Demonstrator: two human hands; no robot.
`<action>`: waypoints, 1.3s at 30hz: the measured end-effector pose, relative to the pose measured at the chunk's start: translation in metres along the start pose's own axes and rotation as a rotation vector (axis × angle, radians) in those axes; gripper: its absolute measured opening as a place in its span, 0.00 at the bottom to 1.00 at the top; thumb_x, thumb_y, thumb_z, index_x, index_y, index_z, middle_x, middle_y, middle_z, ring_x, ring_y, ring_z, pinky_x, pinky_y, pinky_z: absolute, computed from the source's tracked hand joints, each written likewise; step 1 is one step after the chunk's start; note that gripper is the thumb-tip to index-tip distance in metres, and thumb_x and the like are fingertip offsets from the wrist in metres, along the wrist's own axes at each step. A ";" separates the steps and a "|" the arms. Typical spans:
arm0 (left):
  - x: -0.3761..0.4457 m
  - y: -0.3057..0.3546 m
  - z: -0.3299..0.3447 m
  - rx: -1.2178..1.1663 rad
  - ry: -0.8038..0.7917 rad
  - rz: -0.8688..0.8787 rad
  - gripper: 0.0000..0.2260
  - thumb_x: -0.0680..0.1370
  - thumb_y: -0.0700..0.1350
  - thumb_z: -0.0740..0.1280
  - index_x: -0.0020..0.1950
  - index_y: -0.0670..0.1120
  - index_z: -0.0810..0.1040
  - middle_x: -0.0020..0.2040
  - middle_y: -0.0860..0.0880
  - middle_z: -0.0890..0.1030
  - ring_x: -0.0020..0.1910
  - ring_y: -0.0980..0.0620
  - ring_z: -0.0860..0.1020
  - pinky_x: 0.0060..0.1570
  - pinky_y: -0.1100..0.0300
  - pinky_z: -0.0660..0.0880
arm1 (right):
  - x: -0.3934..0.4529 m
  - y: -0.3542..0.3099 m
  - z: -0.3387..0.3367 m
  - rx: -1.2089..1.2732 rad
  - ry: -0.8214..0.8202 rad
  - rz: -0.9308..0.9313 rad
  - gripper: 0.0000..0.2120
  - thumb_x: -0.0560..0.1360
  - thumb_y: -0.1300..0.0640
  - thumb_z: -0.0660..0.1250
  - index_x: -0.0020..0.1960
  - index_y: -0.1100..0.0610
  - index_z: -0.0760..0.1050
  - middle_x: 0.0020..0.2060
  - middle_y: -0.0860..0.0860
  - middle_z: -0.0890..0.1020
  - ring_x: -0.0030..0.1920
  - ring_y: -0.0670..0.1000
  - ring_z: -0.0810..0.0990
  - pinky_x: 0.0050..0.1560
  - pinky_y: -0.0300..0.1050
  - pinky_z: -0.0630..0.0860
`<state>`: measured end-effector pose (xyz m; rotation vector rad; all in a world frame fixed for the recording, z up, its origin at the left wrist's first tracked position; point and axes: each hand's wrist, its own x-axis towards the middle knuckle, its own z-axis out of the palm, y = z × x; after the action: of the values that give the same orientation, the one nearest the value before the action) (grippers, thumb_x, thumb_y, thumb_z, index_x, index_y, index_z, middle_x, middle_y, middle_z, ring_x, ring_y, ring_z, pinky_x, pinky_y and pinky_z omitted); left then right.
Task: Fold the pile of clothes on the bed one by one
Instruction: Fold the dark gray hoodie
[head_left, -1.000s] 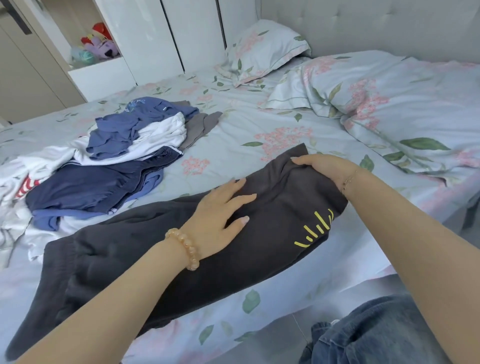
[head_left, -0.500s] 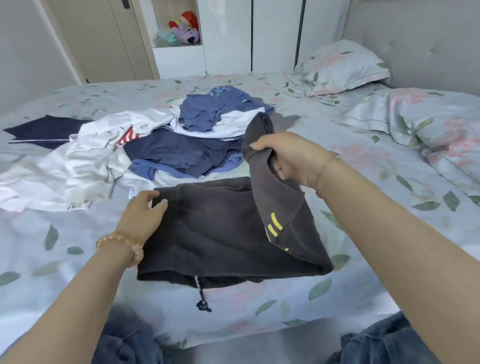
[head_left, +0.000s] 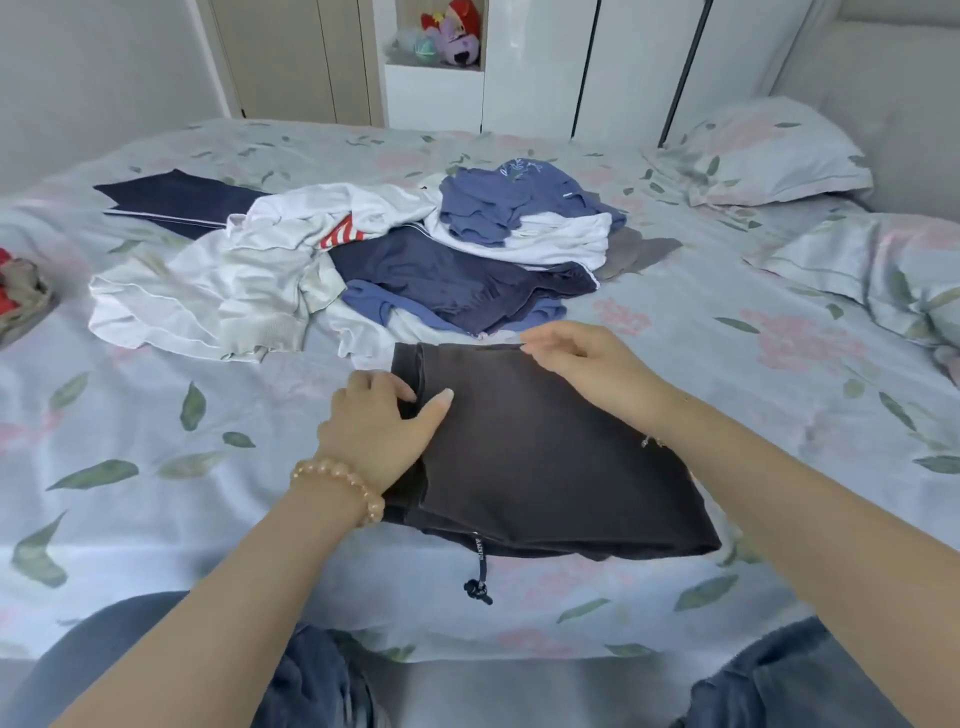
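— Where do things stand on the bed (head_left: 675, 322)?

— The unfolded pile (head_left: 363, 260) of white and blue clothes sits in the middle, well back from the edge. Just in front of it, near the person, lies the dark grey garment (head_left: 545, 457), doubled into a rough rectangle, its drawstring (head_left: 479, 577) dangling off the near hem.

— And the hands?

— The left hand (head_left: 384, 431) grips the left edge, thumb on top and fingers curled round the layers. The right hand (head_left: 576, 358) is at the far corner, fingertips (head_left: 530, 347) pinching the top layer's rim.

— So what makes this step go well?

— I'd say squaring that far corner over the layer beneath, with the left side kept pinned so nothing slides. Then smoothing the top flat and tucking the drawstring in before the next fold, or it will trail out.
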<state>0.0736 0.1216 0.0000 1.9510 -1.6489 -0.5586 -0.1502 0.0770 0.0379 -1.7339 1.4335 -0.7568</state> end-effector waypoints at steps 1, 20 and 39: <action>-0.003 0.004 0.001 0.163 0.011 0.049 0.22 0.75 0.67 0.60 0.54 0.50 0.75 0.56 0.52 0.71 0.59 0.50 0.69 0.62 0.50 0.67 | -0.003 0.014 -0.010 -0.127 0.034 -0.057 0.13 0.78 0.57 0.64 0.62 0.48 0.77 0.59 0.45 0.79 0.61 0.44 0.76 0.66 0.41 0.70; 0.019 0.045 0.002 -0.150 0.102 0.169 0.12 0.82 0.50 0.57 0.53 0.41 0.64 0.39 0.48 0.72 0.43 0.46 0.71 0.37 0.61 0.59 | -0.005 0.077 -0.003 -0.730 0.037 -0.086 0.28 0.82 0.40 0.45 0.79 0.46 0.47 0.79 0.44 0.45 0.78 0.47 0.41 0.77 0.56 0.40; 0.013 -0.014 -0.013 -0.178 -0.495 -0.351 0.26 0.70 0.60 0.73 0.59 0.47 0.69 0.49 0.54 0.77 0.46 0.55 0.79 0.40 0.63 0.75 | 0.048 0.027 -0.037 -0.590 -0.282 -0.151 0.30 0.73 0.40 0.69 0.71 0.48 0.67 0.69 0.45 0.68 0.71 0.48 0.63 0.69 0.43 0.61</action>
<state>0.0945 0.1125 0.0016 2.0866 -1.4551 -1.3662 -0.1856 0.0207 0.0349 -2.3051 1.4215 -0.1420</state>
